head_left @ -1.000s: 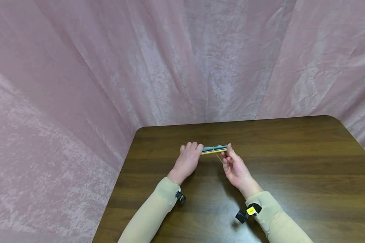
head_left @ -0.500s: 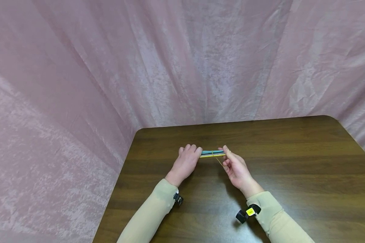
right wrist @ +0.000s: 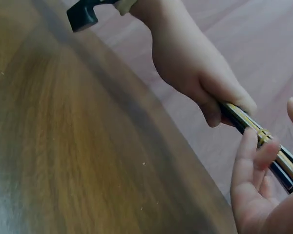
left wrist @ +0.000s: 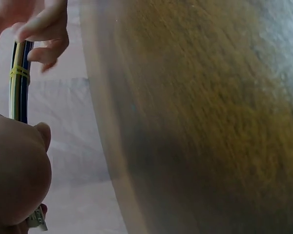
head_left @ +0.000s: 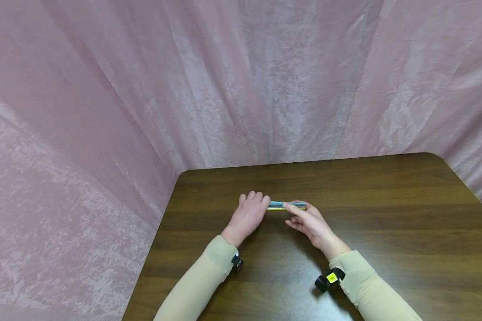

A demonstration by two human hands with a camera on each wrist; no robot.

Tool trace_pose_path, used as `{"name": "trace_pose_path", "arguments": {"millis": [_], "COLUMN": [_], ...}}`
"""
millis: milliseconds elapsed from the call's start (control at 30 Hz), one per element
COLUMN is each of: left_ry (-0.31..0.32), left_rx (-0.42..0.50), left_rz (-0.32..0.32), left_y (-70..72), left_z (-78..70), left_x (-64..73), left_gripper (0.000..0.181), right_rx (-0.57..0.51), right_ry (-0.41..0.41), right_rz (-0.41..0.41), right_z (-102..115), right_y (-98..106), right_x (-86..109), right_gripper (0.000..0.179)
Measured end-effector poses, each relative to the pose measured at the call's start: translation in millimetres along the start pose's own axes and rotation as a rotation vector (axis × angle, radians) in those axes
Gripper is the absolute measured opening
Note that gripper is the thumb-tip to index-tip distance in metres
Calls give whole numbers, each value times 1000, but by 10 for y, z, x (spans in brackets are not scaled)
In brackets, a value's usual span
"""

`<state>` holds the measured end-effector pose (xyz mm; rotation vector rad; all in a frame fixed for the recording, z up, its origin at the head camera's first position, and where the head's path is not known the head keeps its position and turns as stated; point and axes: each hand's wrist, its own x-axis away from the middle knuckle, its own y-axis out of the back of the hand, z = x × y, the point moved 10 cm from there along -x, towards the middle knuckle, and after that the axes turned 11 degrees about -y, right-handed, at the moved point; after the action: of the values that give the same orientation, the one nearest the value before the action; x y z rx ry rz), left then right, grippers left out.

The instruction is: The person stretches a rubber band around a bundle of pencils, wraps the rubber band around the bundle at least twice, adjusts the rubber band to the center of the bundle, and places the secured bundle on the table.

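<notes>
A bundle of slim, pencil-like sticks (head_left: 276,206) in blue, black, white and yellow is held level over the table in the head view. My left hand (head_left: 249,216) grips its left end, fingers wrapped over it. Around the middle of the bundle runs a yellow rubber band (right wrist: 263,135), wound in more than one turn. My right hand (head_left: 313,223) has its thumb across the bundle beside the band, with the other fingers behind and below. In the left wrist view, a small piece with barcode-like marks (left wrist: 36,219) sticks out under the left hand; the rest of that end is hidden.
The brown wooden table (head_left: 385,214) spreads below both hands, its far edge just beyond them. A pink curtain (head_left: 265,89) hangs behind and to the left. Black cameras (head_left: 325,281) are strapped to both sleeved wrists.
My right hand has shifted from the bundle's right end in to its middle, baring that end. The strand of rubber band stretched down to the right fingers no longer shows. The left hand keeps its grip.
</notes>
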<state>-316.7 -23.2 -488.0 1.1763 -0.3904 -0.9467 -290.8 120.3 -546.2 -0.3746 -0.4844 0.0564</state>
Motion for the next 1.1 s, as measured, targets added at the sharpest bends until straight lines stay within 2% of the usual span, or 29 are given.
{"name": "trace_pose_path", "arguments": {"millis": [67, 133, 233, 333, 367, 467, 500, 633, 833, 967, 1100], "left_ry": [14, 27, 34, 18, 10, -26, -37, -59, -5, 24, 13], "left_rx": [27, 58, 88, 109, 120, 164, 183, 241, 198, 196, 239], "left_rz": [28, 56, 91, 132, 145, 174, 177, 153, 73, 83, 90], "left_y": [-31, -57, -76, -94, -99, -112, -112, -84, -4, -18, -32], "left_z": [14, 31, 43, 23, 10, -40, -55, -73, 16, 28, -32], "left_x": [0, 3, 3, -1, -3, -11, -14, -39, -52, -55, -85], "left_gripper": [7, 7, 7, 6, 6, 5, 6, 19, 27, 29, 29], "right_rx": [32, 138, 500, 947, 1065, 1330, 1389, 1534, 1576, 1611, 1667], "right_ry": [24, 101, 290, 508, 575, 729, 766, 849, 815, 801, 857], "right_rz": [-11, -55, -137, -202, -204, -172, -165, -181, -253, -274, -244], "right_z": [39, 129, 327, 484, 509, 514, 508, 503, 564, 576, 537], "right_y": [47, 117, 153, 58, 10, -122, -145, -160, -46, -8, -73], "right_x": [15, 45, 116, 213, 242, 314, 332, 376, 367, 357, 367], "right_gripper": [38, 36, 42, 48, 47, 41, 38, 28, 22, 19, 18]}}
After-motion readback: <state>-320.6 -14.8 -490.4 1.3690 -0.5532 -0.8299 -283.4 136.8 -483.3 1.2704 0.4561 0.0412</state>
